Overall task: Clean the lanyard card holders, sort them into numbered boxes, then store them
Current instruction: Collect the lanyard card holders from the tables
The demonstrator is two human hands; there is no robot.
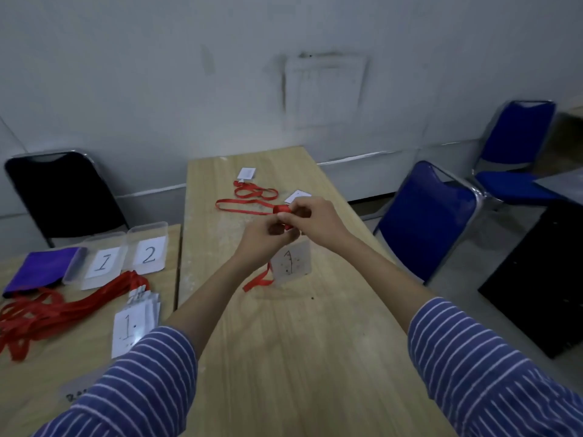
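Both hands are raised over the middle of the wooden table [284,342]. My left hand [265,238] and my right hand [315,220] pinch a red lanyard strap [281,210] that is wound into a small bundle between the fingers. Its clear card holder [291,261], marked with a number, hangs below the hands, and a loose red strap end [257,282] dangles beside it. Two more red lanyards [252,193] with white cards [246,173] lie on the table beyond the hands.
On the left table stand clear boxes labelled 1 [101,263] and 2 [148,253], a purple cloth [41,269], and a pile of red lanyards [47,310] with stacked card holders [132,329]. A black chair [60,197] and two blue chairs [429,216] stand around.
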